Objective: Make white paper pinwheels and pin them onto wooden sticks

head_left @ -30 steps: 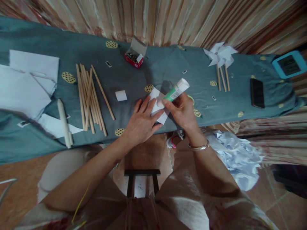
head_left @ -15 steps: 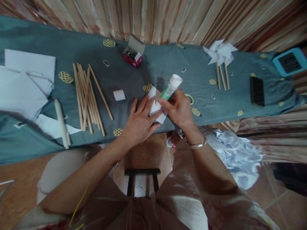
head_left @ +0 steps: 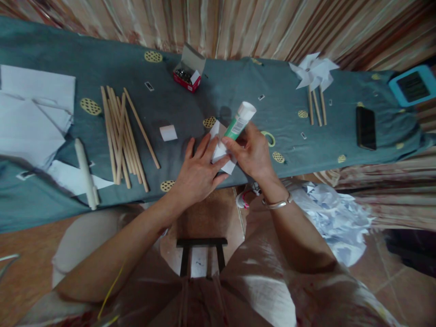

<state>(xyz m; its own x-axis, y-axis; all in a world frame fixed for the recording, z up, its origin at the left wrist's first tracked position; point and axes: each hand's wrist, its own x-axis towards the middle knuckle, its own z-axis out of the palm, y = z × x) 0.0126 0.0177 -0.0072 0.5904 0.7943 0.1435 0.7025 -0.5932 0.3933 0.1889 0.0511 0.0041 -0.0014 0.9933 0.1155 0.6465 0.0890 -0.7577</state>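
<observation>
Gluing, I'd say: right hand (head_left: pixel 255 153) with fingers clamped round a glue stick (head_left: pixel 239 122), left hand (head_left: pixel 196 176), fingers apart, on white paper (head_left: pixel 217 130) that next wants steady holding.

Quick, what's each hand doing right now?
Left hand: open, fingers spread over the white paper.
Right hand: closed, holding the green-and-white glue stick.

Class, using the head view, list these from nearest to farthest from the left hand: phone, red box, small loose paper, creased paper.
1. Creased paper: under the fingers of the left hand.
2. Small loose paper: beyond the hand, slightly left.
3. Red box: farther back, near the curtain.
4. Phone: far to the right.
</observation>
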